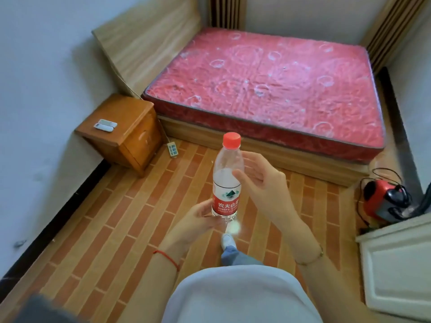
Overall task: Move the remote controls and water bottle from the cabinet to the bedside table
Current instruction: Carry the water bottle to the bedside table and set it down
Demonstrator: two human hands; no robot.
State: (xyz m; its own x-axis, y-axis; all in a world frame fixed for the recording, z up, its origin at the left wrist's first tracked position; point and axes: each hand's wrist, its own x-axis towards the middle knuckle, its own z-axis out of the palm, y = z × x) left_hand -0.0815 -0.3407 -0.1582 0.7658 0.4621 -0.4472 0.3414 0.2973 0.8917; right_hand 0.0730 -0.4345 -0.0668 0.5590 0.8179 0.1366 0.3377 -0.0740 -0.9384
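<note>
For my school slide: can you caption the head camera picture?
Left hand holds a water bottle upright; two remote controls lie on the bedside table.

Red string on left wrist (166, 259), thin bracelet on right wrist (310, 259), pale top (235, 297), blue jeans (233, 255), white shoe (228, 240).

the water bottle (227, 180) was clear, with a red cap and a red-and-white label bearing a green mark and white lettering. the two remote controls (105, 125) were white with dark ends, lying on an orange-brown wooden bench (126, 117). the mattress (268, 82) was red with pale ring patterns and a grey edge. the floor (112, 229) showed a brick pattern in orange and tan. the left hand (198, 217) had a red string at its wrist. the cabinet (401, 259) was white. the walls (42, 66) were pale grey-white with a black skirting.
</note>
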